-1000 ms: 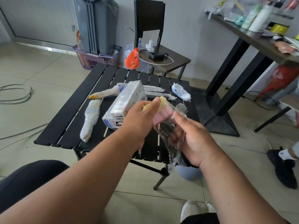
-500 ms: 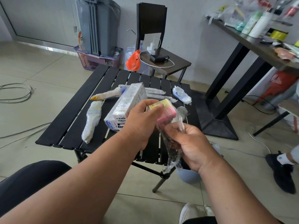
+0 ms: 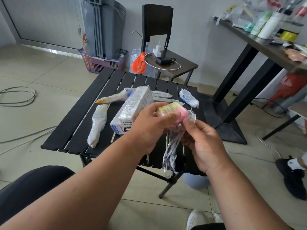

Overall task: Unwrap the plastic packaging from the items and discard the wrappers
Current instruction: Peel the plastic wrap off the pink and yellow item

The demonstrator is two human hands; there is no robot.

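While my left hand (image 3: 150, 125) grips the block (image 3: 171, 112) mid-frame, my right hand (image 3: 201, 141) pinches its loose wrap (image 3: 171, 150) above the worktop (image 3: 79, 130).

Above a black slatted table (image 3: 93, 130), a left hand (image 3: 149, 125) grips a yellow-and-pink block (image 3: 171, 110) while the right hand (image 3: 201, 140) pinches clear wrap (image 3: 171, 150) trailing toward 6 o'clock. A wrapped box (image 3: 132, 110) lies at the block's 9 o'clock, touching the table.

A plain tiled room, part office, part storeroom: a black slatted folding table (image 3: 79, 130), a chair (image 3: 157, 22) bearing a charger (image 3: 163, 59), loose cables (image 3: 16, 97) on the floor, a bottle-cluttered desk (image 3: 265, 45), and a grey bin (image 3: 106, 25) by the wall.
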